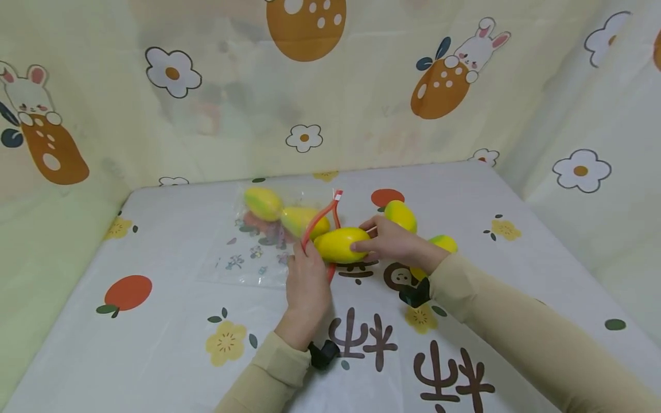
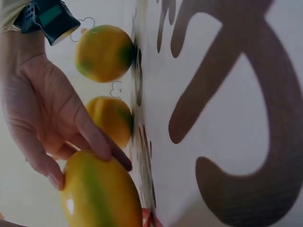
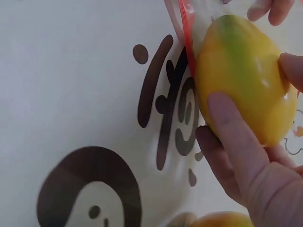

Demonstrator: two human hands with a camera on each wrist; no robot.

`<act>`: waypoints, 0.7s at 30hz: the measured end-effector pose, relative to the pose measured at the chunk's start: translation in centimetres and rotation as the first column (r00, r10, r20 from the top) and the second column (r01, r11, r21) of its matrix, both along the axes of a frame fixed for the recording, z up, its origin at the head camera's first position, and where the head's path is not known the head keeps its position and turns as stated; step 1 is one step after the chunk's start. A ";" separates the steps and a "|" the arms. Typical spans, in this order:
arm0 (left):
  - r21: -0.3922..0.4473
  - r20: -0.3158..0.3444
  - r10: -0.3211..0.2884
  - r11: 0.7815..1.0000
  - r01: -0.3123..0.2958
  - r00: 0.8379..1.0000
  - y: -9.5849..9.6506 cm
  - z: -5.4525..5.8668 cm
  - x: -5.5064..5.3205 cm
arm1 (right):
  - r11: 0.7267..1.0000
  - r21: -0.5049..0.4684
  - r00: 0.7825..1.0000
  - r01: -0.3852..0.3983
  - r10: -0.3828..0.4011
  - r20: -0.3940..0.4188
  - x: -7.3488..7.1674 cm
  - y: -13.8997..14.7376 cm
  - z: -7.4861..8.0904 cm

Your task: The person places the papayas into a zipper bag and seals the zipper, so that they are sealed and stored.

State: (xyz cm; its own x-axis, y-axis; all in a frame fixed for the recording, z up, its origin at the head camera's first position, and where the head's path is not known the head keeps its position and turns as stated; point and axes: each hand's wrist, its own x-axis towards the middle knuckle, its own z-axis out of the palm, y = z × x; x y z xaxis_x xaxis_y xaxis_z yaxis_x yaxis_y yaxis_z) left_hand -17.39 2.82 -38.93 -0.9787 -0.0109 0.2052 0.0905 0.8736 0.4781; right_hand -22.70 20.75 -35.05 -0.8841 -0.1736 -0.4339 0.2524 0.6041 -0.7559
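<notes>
One yellow mango (image 1: 343,245) — pinched by right hand (image 1: 395,241), left hand (image 1: 308,282) gripping red-edged clear bag (image 1: 248,264)

A hand could pass over the table (image 1: 155,350) left of the left hand (image 1: 310,281). That hand and a held mango (image 1: 341,245) obstructed the bag's (image 1: 217,261) red mouth; loose mangoes (image 1: 400,216) crowded the space about the right hand (image 1: 392,238).

The table (image 1: 170,355) has a white cloth (image 1: 558,252) on it, with red fruits (image 1: 128,291), yellow flowers (image 1: 227,342) and big brown marks (image 1: 380,344) printed all over. A clear bag (image 1: 242,269) lies flat near the back. To its right sit two yellow-green mangoes, one (image 1: 400,215) farther back, the other (image 1: 445,243) partly hidden.
</notes>
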 end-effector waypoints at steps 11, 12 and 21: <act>-0.080 -0.004 0.020 0.997 -0.021 1.000 -0.2 0.1 0.2 | 0.990 -0.139 0.997 0.020 -0.009 0.079 -0.6 -1.2 -1.3; -0.095 -0.003 0.028 0.995 -0.028 1.000 -0.2 0.0 0.2 | 0.991 -0.131 0.998 0.021 -0.012 0.064 -0.6 -1.5 -1.4; -0.168 -0.002 0.047 0.985 -0.047 0.999 0.3 0.1 0.2 | 0.996 -0.050 0.996 0.077 -0.079 -0.038 -0.4 -2.9 -1.8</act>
